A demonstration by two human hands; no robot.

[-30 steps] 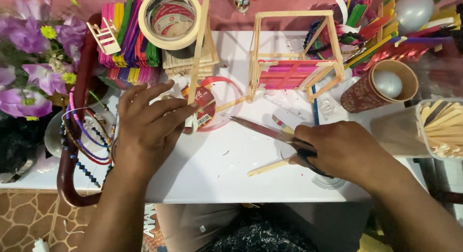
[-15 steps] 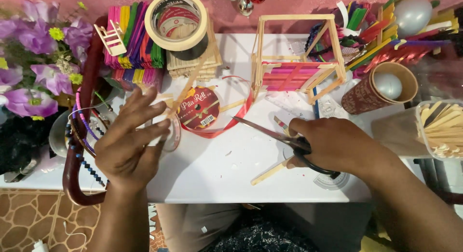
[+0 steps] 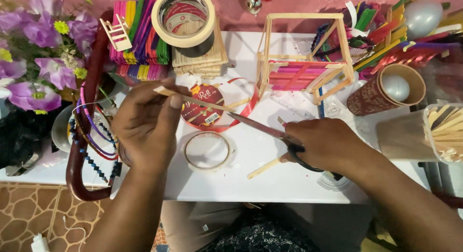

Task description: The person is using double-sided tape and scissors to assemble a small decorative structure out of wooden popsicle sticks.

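My left hand (image 3: 144, 124) pinches a long plain wooden stick (image 3: 193, 100) that lies nearly level and points right, toward the scissor blades. My right hand (image 3: 324, 145) grips a pair of black-handled scissors (image 3: 263, 128), blades aimed left with the tips close to the stick's end. Under the stick lies a red ribbon spool (image 3: 202, 107) with a loose red ribbon loop. A clear tape ring (image 3: 207, 150) rests flat on the white table (image 3: 231, 177) between my hands. A short plain stick (image 3: 264, 168) lies by my right hand.
Behind stand an open stick-frame cube with a coloured floor (image 3: 301, 54), a masking tape roll (image 3: 183, 19) on stacked coloured and plain sticks (image 3: 140, 39), a patterned paper cup (image 3: 386, 90), a tub of sticks (image 3: 446, 131). Flowers (image 3: 36, 54) and bead strings (image 3: 89, 136) lie left.
My left hand swung the long stick from upright down to nearly level in front of the scissors. The clear tape ring it covered now lies bare on the table. The scissors moved slightly left.
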